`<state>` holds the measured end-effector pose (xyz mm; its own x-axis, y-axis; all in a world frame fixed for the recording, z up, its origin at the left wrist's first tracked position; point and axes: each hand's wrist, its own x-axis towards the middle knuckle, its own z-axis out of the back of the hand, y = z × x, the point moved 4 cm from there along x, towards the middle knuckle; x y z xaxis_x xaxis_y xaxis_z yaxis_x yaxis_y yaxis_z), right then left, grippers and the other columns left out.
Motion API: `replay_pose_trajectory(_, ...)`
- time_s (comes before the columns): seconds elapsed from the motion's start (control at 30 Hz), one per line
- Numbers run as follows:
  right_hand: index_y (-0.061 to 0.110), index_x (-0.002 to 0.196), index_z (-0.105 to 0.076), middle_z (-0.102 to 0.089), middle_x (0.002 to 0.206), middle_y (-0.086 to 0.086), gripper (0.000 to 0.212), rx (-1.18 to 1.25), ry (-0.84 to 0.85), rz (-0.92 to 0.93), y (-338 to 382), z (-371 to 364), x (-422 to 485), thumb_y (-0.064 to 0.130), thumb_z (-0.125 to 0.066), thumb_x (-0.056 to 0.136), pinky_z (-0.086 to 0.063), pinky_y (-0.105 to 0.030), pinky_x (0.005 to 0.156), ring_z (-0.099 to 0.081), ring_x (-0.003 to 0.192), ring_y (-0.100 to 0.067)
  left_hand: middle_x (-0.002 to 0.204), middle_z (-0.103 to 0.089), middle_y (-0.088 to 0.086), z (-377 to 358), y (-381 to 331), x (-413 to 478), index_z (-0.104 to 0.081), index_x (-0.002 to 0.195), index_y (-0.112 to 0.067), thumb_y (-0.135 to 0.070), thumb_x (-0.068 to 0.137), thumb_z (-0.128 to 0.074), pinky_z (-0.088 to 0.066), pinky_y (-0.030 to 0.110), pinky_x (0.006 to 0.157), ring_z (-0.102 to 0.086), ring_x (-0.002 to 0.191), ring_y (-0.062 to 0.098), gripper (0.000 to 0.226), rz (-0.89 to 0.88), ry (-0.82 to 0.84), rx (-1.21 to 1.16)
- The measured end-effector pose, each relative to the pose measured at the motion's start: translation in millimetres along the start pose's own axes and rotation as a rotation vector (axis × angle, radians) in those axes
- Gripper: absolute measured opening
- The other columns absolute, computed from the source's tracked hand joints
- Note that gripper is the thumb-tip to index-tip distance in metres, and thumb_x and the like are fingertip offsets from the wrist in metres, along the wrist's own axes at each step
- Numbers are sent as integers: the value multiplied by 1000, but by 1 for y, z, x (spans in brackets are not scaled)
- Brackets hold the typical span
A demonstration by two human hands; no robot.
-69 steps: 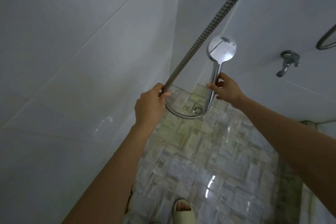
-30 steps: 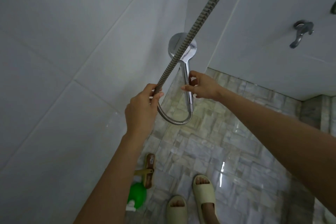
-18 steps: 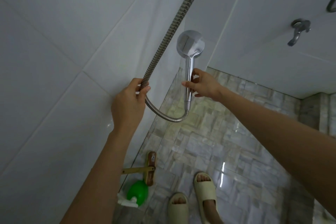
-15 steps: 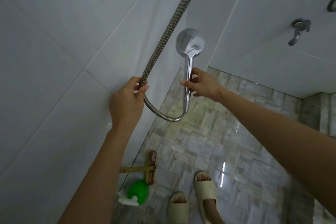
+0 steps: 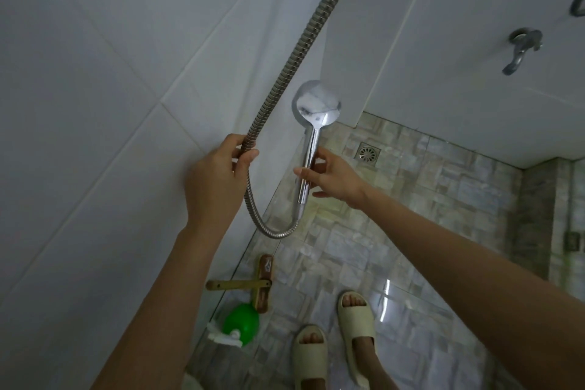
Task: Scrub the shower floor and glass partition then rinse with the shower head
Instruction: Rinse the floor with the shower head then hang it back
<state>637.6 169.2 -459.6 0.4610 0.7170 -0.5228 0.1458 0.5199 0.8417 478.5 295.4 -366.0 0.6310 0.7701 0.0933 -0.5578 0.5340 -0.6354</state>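
A chrome shower head [image 5: 316, 104] points up, its round face towards the left white tiled wall. My right hand [image 5: 335, 179] pinches its handle between thumb and fingers. The ribbed metal hose [image 5: 304, 44] runs down from the top of the view, passes through my left hand [image 5: 215, 180], which grips it, and loops below to the handle's base. The wet stone-pattern shower floor [image 5: 427, 225] lies beneath. No water spray is visible.
A round floor drain [image 5: 367, 153] sits in the far corner. A wooden-backed scrub brush [image 5: 264, 282] with a yellowish handle and a green spray bottle [image 5: 242, 323] lie by the left wall. My two feet in beige slippers [image 5: 357, 323] stand below. A chrome tap [image 5: 519, 49] sticks out of the right wall.
Both hands have kept their grip on hose and handle. The view has shifted so the drain shows again. The shower head sits slightly further right and its face has turned a little.
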Motion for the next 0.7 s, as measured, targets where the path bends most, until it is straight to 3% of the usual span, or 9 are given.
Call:
replay_pose_trajectory(0.17, 14, 118, -52, -70, 104, -11, 40, 115, -43, -34, -13, -16, -10, 32, -69, 87, -58, -34, 73, -67, 84, -18, 98, -75, -1, 6, 3, -5, -68, 114, -20, -36, 100, -56, -57, 41, 66, -70, 82, 21, 25, -24, -28, 14)
replay_pose_trajectory(0.33, 11, 116, -51, -68, 99, -10, 37, 230, -64, -49, -19, -35, -22, 29, -68, 88, -57, -35, 76, -64, 79, -15, 96, -75, -1, 13, 7, -7, -68, 114, -20, -36, 100, -57, -56, 38, 67, -70, 82, 22, 24, -19, -55, 13)
replay_pose_trajectory(0.53, 16, 104, -51, -69, 102, -9, 25, 483, -116, -149, -48, -66, -43, 26, -68, 88, -57, -39, 81, -66, 84, -19, 96, -75, 1, 13, 12, -10, -68, 113, -20, -37, 99, -57, -58, 44, 70, -72, 82, 23, 24, -11, -56, -25)
replay_pose_trajectory(0.63, 18, 111, -53, -67, 115, -12, 28, 674, -140, -234, -76, -78, -56, 25, -68, 89, -58, -36, 77, -68, 93, -22, 97, -75, -1, 12, 13, -9, -67, 112, -23, -38, 99, -56, -58, 44, 72, -72, 83, 22, 23, 6, -45, -54)
replay_pose_trajectory(0.7, 15, 111, -53, -67, 115, -11, 27, 788, -162, -289, -93, -85, -66, 25, -67, 89, -57, -40, 83, -67, 96, -23, 98, -75, -3, 10, 12, -8, -68, 111, -24, -37, 98, -56, -58, 43, 73, -71, 83, 21, 22, 17, -33, -62)
